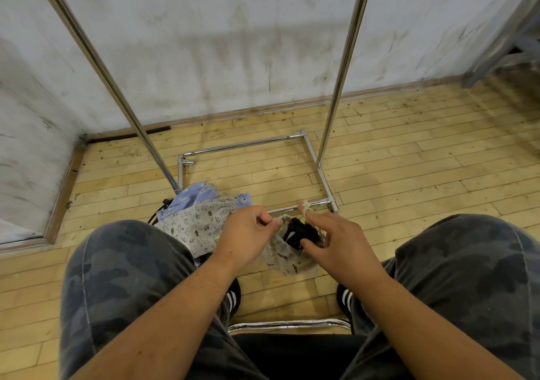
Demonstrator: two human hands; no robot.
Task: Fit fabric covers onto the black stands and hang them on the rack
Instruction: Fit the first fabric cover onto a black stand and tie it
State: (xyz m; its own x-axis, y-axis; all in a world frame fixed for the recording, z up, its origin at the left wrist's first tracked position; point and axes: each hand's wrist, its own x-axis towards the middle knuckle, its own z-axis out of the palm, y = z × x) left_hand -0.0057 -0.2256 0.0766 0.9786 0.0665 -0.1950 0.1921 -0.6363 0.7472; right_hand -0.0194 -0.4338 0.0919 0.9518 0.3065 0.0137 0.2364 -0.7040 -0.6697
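Between my knees I hold a beige printed fabric cover [287, 258] with a black stand [301, 232] showing through its open mouth. My left hand [248, 235] pinches the cover's rim at the left. My right hand [336, 241] has the cover's white drawstring [306, 206] wound round its index finger, thumb against the stand's side. The chrome rack [344, 67] rises in front of me; its base frame [242, 145] lies on the floor.
A pile of beige and blue printed covers [198, 213] lies on the wooden floor left of my hands, with a black stand part [159, 208] poking out. A chrome chair edge [289, 325] sits between my legs. A grey wall stands behind the rack.
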